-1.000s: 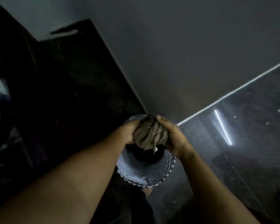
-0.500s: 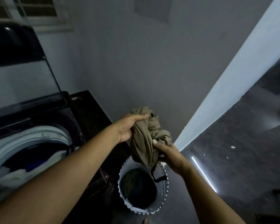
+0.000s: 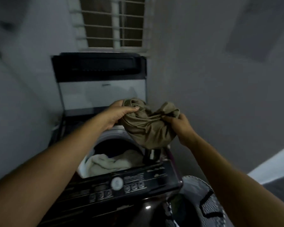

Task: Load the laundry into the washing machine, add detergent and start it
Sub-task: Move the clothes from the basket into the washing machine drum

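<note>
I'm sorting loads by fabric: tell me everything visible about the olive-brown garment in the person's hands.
The olive-brown garment is soft, thin-looking cloth, bunched and creased; its type is unclear. The left hand grips its upper left end, the right hand its right end, so it sags between them. It hangs over the right side of the open washing machine.

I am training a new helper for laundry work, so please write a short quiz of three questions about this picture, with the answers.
1. True or false: the lid of the washing machine is shut.
2. The olive garment is held by: A) one hand, B) both hands, C) no hand.
3. Fill in: the laundry basket stands to the ___ of the machine.

Key:
1. False; the lid stands open.
2. B; the left hand and the right hand both grip it.
3. right
</note>
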### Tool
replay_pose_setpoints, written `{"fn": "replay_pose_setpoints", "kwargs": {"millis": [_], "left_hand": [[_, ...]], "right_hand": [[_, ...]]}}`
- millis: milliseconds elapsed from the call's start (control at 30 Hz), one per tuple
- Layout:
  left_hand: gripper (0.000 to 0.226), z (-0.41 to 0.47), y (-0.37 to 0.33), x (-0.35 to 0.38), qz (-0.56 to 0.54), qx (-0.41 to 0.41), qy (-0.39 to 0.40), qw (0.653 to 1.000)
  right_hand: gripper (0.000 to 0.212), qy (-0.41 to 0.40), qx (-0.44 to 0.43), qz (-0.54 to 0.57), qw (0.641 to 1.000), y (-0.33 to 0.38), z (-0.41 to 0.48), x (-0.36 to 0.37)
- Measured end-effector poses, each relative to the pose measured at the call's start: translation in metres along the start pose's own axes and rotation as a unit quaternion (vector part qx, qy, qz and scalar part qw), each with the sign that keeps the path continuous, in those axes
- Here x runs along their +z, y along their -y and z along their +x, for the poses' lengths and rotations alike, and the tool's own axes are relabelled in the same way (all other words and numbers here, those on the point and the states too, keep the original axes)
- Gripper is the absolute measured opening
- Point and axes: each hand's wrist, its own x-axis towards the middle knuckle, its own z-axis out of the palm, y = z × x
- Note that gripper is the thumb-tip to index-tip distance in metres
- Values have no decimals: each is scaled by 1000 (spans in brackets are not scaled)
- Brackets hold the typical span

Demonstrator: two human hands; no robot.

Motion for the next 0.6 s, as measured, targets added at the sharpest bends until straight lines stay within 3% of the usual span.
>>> {"fn": "replay_pose_setpoints", "kwargs": {"millis": [200, 300, 400, 600], "left_hand": [[36, -20, 48, -87, 69, -50, -88, 992], [43, -19, 75, -106, 76, -75, -137, 985], [35, -15, 94, -119, 51, -107, -161, 980], [35, -1, 122, -135, 20, -77, -211, 974]], "right_hand": [[16, 78, 2, -28, 997, -3, 19, 85], [13, 99, 14, -16, 995, -17, 28, 111], [22, 109, 28, -37, 993, -34, 42, 127], [27, 129, 89, -30, 987, -61, 69, 152]]}}
